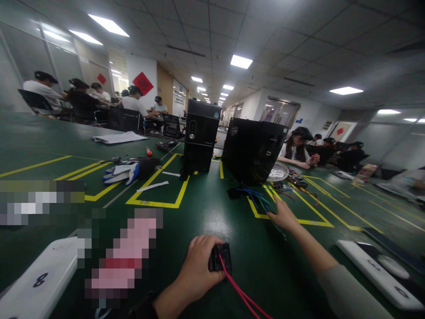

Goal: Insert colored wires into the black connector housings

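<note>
Near the bottom centre, my left hand (199, 261) is closed around a small black square part (224, 258). Two red wires (237, 290) lead from that part towards the lower edge of the view. My right hand (283, 215) reaches out to the right of centre, with its fingertips at a bunch of loose blue and green wires (257, 195). Its thumb and a finger look apart; whether they touch a wire I cannot make out. Beside those wires lies a small black piece (234, 193) on the green table (199, 221).
Two black computer cases (201, 137) stand at the back. White-and-blue gloves (124, 172) and papers (119, 137) lie left. A white basket (278, 172) and tangled wires are at right, near a seated person (297, 150). White numbered devices (378, 270) flank me. Yellow tape marks the table.
</note>
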The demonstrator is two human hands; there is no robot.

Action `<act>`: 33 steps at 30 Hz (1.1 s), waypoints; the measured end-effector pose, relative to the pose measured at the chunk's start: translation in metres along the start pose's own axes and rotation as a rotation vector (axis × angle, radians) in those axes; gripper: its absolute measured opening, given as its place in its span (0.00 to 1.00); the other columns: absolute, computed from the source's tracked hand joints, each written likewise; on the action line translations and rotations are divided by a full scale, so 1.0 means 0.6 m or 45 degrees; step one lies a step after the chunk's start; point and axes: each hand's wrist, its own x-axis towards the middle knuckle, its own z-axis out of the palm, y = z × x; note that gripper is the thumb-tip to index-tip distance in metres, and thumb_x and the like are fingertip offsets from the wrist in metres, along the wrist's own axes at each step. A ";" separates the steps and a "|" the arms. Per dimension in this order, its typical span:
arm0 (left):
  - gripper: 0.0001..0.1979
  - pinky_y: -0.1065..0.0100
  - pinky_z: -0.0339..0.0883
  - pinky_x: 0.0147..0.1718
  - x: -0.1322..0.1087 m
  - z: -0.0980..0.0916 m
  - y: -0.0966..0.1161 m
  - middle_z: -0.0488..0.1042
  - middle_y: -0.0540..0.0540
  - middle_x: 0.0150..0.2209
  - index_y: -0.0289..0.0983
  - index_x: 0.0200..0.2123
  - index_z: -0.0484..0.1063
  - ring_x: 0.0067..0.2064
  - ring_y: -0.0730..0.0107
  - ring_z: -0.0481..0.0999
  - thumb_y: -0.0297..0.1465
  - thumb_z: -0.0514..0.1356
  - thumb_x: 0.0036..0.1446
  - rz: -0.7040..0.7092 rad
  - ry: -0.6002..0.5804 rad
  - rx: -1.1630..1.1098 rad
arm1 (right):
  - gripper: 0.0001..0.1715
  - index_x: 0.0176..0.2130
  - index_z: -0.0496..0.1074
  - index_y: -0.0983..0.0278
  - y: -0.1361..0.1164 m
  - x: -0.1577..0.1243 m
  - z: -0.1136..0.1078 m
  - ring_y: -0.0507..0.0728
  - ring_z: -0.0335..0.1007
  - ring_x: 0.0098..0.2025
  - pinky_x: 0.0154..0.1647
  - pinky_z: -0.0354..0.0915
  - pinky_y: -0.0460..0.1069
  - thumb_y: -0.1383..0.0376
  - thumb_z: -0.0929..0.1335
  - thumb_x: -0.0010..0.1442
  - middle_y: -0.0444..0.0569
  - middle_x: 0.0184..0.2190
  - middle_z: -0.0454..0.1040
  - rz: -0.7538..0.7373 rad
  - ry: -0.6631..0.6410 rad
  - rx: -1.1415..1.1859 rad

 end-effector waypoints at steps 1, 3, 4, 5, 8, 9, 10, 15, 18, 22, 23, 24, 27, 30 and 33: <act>0.19 0.59 0.56 0.46 0.000 -0.001 0.001 0.71 0.49 0.39 0.42 0.39 0.68 0.44 0.57 0.68 0.28 0.66 0.40 -0.004 -0.004 0.000 | 0.41 0.62 0.53 0.70 -0.007 -0.009 -0.005 0.67 0.56 0.59 0.57 0.54 0.58 0.66 0.66 0.52 0.64 0.57 0.61 -0.022 0.036 0.019; 0.19 0.59 0.56 0.46 0.001 -0.002 0.001 0.71 0.49 0.39 0.42 0.39 0.68 0.44 0.58 0.68 0.28 0.66 0.41 -0.006 -0.005 -0.006 | 0.36 0.61 0.54 0.68 -0.030 -0.038 -0.017 0.67 0.52 0.61 0.59 0.50 0.59 0.64 0.65 0.55 0.61 0.59 0.59 -0.104 0.096 0.073; 0.19 0.59 0.56 0.46 0.001 -0.002 0.001 0.71 0.49 0.39 0.42 0.39 0.68 0.44 0.58 0.68 0.28 0.66 0.41 -0.005 -0.003 -0.010 | 0.33 0.61 0.56 0.66 -0.047 -0.057 -0.022 0.65 0.52 0.61 0.60 0.50 0.58 0.64 0.63 0.57 0.59 0.59 0.59 -0.165 0.104 0.111; 0.19 0.60 0.56 0.45 0.001 -0.002 0.001 0.71 0.49 0.39 0.42 0.39 0.68 0.44 0.59 0.68 0.29 0.66 0.41 -0.002 0.002 -0.015 | 0.29 0.59 0.59 0.64 -0.065 -0.081 -0.028 0.63 0.55 0.60 0.59 0.53 0.56 0.63 0.62 0.59 0.56 0.57 0.62 -0.237 0.086 0.155; 0.18 0.61 0.56 0.44 0.001 0.000 0.000 0.72 0.50 0.39 0.42 0.39 0.68 0.43 0.60 0.68 0.29 0.66 0.42 0.010 0.021 -0.019 | 0.17 0.46 0.72 0.57 -0.122 -0.163 -0.040 0.56 0.71 0.43 0.44 0.66 0.48 0.57 0.59 0.63 0.47 0.41 0.76 -0.450 -0.111 0.304; 0.18 0.61 0.56 0.44 0.000 0.001 0.000 0.72 0.50 0.39 0.42 0.39 0.68 0.42 0.60 0.68 0.30 0.66 0.42 0.013 0.030 -0.017 | 0.18 0.43 0.74 0.57 -0.138 -0.191 -0.042 0.56 0.72 0.39 0.40 0.67 0.48 0.56 0.59 0.63 0.46 0.37 0.77 -0.512 -0.258 0.450; 0.17 0.61 0.57 0.43 0.000 0.003 0.000 0.72 0.50 0.38 0.42 0.39 0.68 0.42 0.60 0.69 0.30 0.66 0.42 0.015 0.039 -0.012 | 0.17 0.44 0.73 0.57 -0.151 -0.216 -0.042 0.55 0.73 0.36 0.36 0.67 0.48 0.56 0.60 0.63 0.46 0.34 0.77 -0.552 -0.374 0.547; 0.18 0.61 0.57 0.42 0.000 0.011 -0.003 0.71 0.50 0.38 0.42 0.38 0.68 0.41 0.59 0.69 0.31 0.66 0.41 -0.001 0.081 0.018 | 0.17 0.47 0.71 0.55 -0.182 -0.280 -0.024 0.53 0.71 0.30 0.32 0.64 0.47 0.60 0.67 0.57 0.43 0.31 0.76 -0.605 -0.562 0.679; 0.18 0.61 0.58 0.42 0.001 0.014 -0.007 0.71 0.50 0.38 0.42 0.38 0.68 0.41 0.59 0.69 0.31 0.66 0.41 -0.005 0.086 0.029 | 0.15 0.46 0.72 0.59 -0.184 -0.285 -0.012 0.52 0.70 0.28 0.29 0.63 0.46 0.63 0.66 0.57 0.43 0.28 0.75 -0.557 -0.581 0.732; 0.18 0.62 0.58 0.42 0.001 0.015 -0.008 0.71 0.50 0.37 0.42 0.38 0.67 0.41 0.60 0.69 0.29 0.65 0.41 0.011 0.099 0.038 | 0.13 0.43 0.73 0.61 -0.185 -0.284 -0.012 0.52 0.68 0.30 0.30 0.61 0.45 0.63 0.64 0.61 0.44 0.29 0.74 -0.559 -0.558 0.812; 0.18 0.62 0.58 0.42 0.001 0.014 -0.008 0.71 0.50 0.37 0.42 0.38 0.67 0.41 0.60 0.69 0.29 0.65 0.41 0.016 0.100 0.039 | 0.13 0.43 0.73 0.61 -0.185 -0.284 -0.013 0.52 0.68 0.30 0.31 0.61 0.45 0.63 0.63 0.62 0.44 0.29 0.73 -0.558 -0.566 0.837; 0.18 0.62 0.58 0.41 0.001 0.014 -0.007 0.71 0.50 0.37 0.42 0.38 0.67 0.41 0.60 0.69 0.29 0.66 0.41 0.020 0.097 0.039 | 0.13 0.43 0.73 0.61 -0.185 -0.282 -0.014 0.51 0.67 0.30 0.31 0.60 0.45 0.63 0.62 0.63 0.44 0.28 0.73 -0.552 -0.581 0.860; 0.18 0.62 0.58 0.41 0.001 0.013 -0.005 0.72 0.50 0.37 0.42 0.38 0.67 0.41 0.60 0.69 0.30 0.66 0.41 0.019 0.085 0.040 | 0.12 0.43 0.72 0.61 -0.181 -0.278 -0.012 0.50 0.63 0.26 0.27 0.58 0.44 0.65 0.63 0.62 0.41 0.25 0.69 -0.517 -0.619 0.873; 0.18 0.62 0.59 0.40 0.001 0.013 -0.004 0.72 0.49 0.37 0.41 0.38 0.67 0.41 0.59 0.69 0.29 0.66 0.41 0.008 0.090 0.061 | 0.10 0.42 0.72 0.61 -0.178 -0.275 -0.007 0.50 0.61 0.24 0.25 0.56 0.44 0.65 0.64 0.59 0.40 0.22 0.66 -0.499 -0.573 0.782; 0.18 0.62 0.59 0.40 0.001 0.014 -0.006 0.72 0.49 0.38 0.41 0.38 0.67 0.42 0.59 0.69 0.28 0.65 0.42 0.002 0.099 0.067 | 0.08 0.38 0.73 0.62 -0.178 -0.277 -0.003 0.51 0.63 0.25 0.27 0.56 0.45 0.66 0.65 0.58 0.41 0.23 0.67 -0.510 -0.453 0.679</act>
